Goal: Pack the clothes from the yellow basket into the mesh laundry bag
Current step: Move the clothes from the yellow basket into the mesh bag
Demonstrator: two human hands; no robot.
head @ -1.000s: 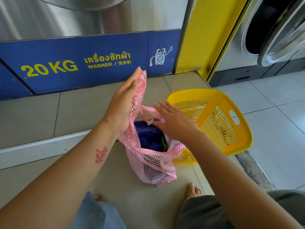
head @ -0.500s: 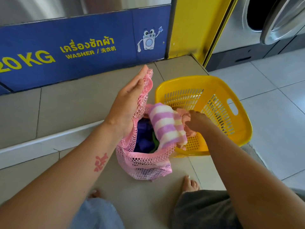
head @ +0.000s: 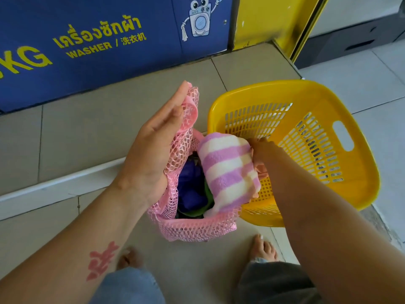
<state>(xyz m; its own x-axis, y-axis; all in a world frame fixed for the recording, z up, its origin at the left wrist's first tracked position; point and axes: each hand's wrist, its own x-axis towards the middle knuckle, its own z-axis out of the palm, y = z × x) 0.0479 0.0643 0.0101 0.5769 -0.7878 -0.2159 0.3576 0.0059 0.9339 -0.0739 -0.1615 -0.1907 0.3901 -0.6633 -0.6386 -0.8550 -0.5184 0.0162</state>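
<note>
A pink mesh laundry bag [head: 197, 229] stands on the floor with its mouth open. My left hand [head: 153, 150] holds the bag's far rim up, fingers closed on the mesh. Blue and green clothes [head: 190, 189] lie inside it. My right hand [head: 260, 152] grips a purple-and-white striped cloth [head: 228, 172] together with a bit of pink fabric, right over the bag's right edge. The yellow basket [head: 361, 176] stands to the right, touching the bag; the part of its inside that I see holds nothing.
A blue washer panel [head: 109, 40] with yellow lettering rises behind a raised tiled step [head: 87, 128]. A yellow post [head: 269, 18] stands at the back right. My bare feet [head: 263, 249] and knees are just below the bag.
My right hand left the bag, reached into the basket and came up with the striped cloth, which now hangs over the bag's mouth. My left hand kept the rim raised.
</note>
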